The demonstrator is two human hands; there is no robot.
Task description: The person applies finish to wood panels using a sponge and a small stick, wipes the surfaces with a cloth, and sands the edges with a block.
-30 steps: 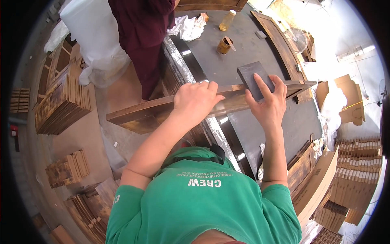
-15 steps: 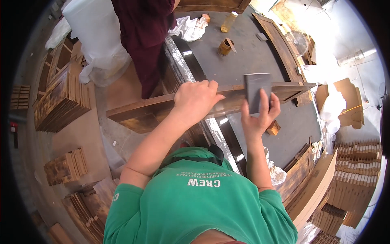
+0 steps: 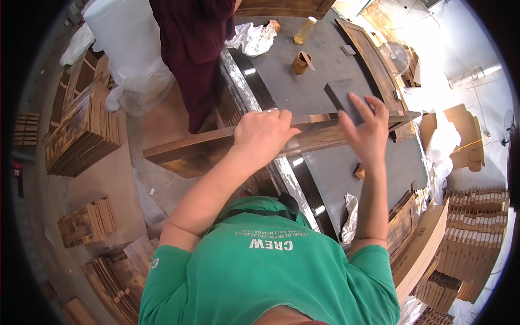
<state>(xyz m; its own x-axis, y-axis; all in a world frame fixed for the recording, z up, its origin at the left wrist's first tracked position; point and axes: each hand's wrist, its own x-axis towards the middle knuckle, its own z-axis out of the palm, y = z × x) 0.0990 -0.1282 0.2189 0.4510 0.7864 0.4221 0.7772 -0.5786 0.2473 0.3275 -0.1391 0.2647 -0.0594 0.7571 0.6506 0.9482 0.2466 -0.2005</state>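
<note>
A brown stained wooden panel [image 3: 319, 131] stands on its long edge across the table's side, one end past the table on the left. My left hand [image 3: 264, 130] is closed over its upper edge near the middle. On the right, my right hand [image 3: 368, 127] grips a dark grey block [image 3: 338, 95], which looks like a sanding block. The block is tilted and sits at the panel's upper edge; whether it touches the wood I cannot tell.
The dark tabletop [image 3: 338, 173] carries a brown can [image 3: 299, 64], a bottle [image 3: 305, 31], a white cloth [image 3: 253, 39] and a small wooden block [image 3: 359, 172]. A person in maroon [image 3: 189, 49] stands at upper left. Panel stacks [image 3: 81, 130] lie left; cardboard [image 3: 420, 249] stands right.
My right hand has moved right along the panel, and the dark grey block has turned from upright to slanted. My left hand has stayed nearly in place on the upper edge.
</note>
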